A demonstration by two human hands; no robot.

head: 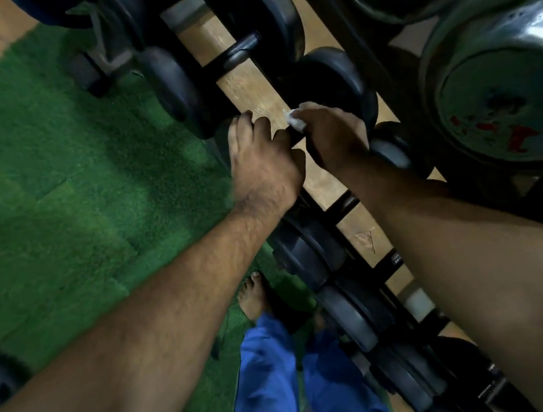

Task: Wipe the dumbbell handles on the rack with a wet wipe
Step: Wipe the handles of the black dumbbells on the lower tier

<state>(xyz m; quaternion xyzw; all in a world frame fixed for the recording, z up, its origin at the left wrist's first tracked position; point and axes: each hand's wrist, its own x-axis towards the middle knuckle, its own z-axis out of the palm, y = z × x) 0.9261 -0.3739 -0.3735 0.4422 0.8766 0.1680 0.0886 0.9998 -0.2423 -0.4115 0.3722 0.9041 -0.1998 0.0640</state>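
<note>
Dumbbell handle (296, 137) under treatment lies on the lower tier of the dumbbell rack (359, 201), near the centre of the view, almost fully covered by both hands. Only a short dark section of it shows between them.

Left hand (263, 163): fingers curled over the handle at its outer end, next to the dark weight plate (179, 90) of the neighbouring dumbbell. Whether the fingers close fully round the bar cannot be told.

Right hand (333, 135): fingers curled down over the inner part of the handle, pressing a white wet wipe (296, 120) against it. A crumpled edge of the wipe protrudes beside the thumb.

Further black dumbbells sit in a row along the rack, above and below the hands. Large chrome-faced dumbbells (496, 89) occupy the upper tier at right. Wooden flooring (247, 84) shows through the rack rails. Green turf (50, 165) covers the floor at left. A bare foot (253, 298) and blue trouser legs (268, 379) appear at bottom centre. The picture is blurred by motion.
</note>
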